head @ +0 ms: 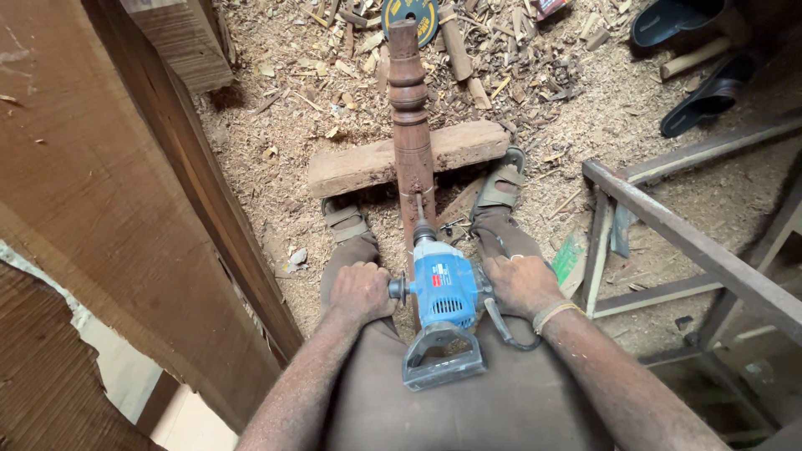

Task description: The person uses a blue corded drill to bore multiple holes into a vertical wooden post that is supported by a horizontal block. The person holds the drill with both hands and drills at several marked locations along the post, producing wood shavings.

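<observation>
A blue and grey power drill [444, 301] points down and away from me, its bit against a turned dark wooden post [412, 125]. The post lies across a rough plank [359, 165] on the floor, between my sandalled feet. My left hand [361, 291] grips the drill's side handle on the left. On the drill's right side, my right hand [521, 284] is closed around the body; a band circles that wrist. The drill's black cord runs under my right wrist.
Sawdust and wood offcuts cover the floor. A wide wooden slab [100, 217] leans at the left. A metal frame [685, 242] stands at the right. Dark sandals [706, 100] and a round disc [411, 12] lie at the far edge.
</observation>
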